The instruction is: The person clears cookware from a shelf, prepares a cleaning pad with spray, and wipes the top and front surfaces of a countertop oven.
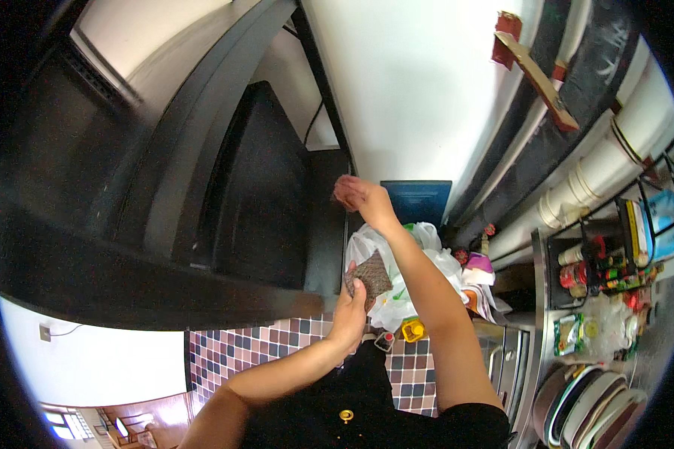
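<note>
My left hand [352,311] grips a grey-brown woven cloth or pad [372,276], with the thumb lying across it. Above and to the right, my right hand [370,203] is closed on a reddish-brown cloth [347,192], held by the edge of a large black cabinet [326,224]. Whether that cloth touches the cabinet cannot be told. White plastic bags [438,264] lie below and behind my right forearm.
A blue panel [417,199] leans at the white wall. Black and white pipes [578,193] run down the right side. A metal counter at right holds a rack, packets and stacked pans [587,407]. A yellow-capped bottle [413,330] stands on the tiled floor [410,373].
</note>
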Demonstrator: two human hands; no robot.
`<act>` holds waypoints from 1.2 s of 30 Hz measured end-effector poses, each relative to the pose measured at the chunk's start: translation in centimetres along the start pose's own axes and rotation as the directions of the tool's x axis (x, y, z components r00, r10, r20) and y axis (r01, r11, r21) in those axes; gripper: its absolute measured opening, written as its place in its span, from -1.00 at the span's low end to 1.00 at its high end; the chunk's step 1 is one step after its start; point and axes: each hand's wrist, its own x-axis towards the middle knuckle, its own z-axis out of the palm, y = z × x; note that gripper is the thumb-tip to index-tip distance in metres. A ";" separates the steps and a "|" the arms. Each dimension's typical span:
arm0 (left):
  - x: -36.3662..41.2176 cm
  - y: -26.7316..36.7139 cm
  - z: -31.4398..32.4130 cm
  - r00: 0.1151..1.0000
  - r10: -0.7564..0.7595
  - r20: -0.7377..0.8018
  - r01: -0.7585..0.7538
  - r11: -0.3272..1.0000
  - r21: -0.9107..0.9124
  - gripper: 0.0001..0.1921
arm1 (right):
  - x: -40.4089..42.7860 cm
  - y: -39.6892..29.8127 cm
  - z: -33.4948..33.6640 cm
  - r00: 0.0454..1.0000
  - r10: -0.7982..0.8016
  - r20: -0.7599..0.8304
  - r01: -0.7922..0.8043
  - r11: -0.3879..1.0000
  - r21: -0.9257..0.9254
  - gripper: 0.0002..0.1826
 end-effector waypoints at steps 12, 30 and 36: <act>1.8 0.3 -1.6 0.985 0.165 -0.049 -0.143 0.944 0.299 -0.43 | 11.7 10.3 8.9 0.949 -0.017 0.315 0.226 0.733 -0.642 -0.42; 1.8 -0.6 -1.2 0.977 0.131 -0.170 -0.085 0.964 0.253 -0.46 | 4.5 3.9 5.6 0.876 -0.356 0.324 0.438 0.870 -0.228 -0.67; 1.4 -0.7 -1.5 0.979 0.087 -0.183 -0.030 0.955 0.295 -0.45 | 9.2 5.4 7.6 0.967 -0.111 0.230 0.213 0.846 -0.489 -0.94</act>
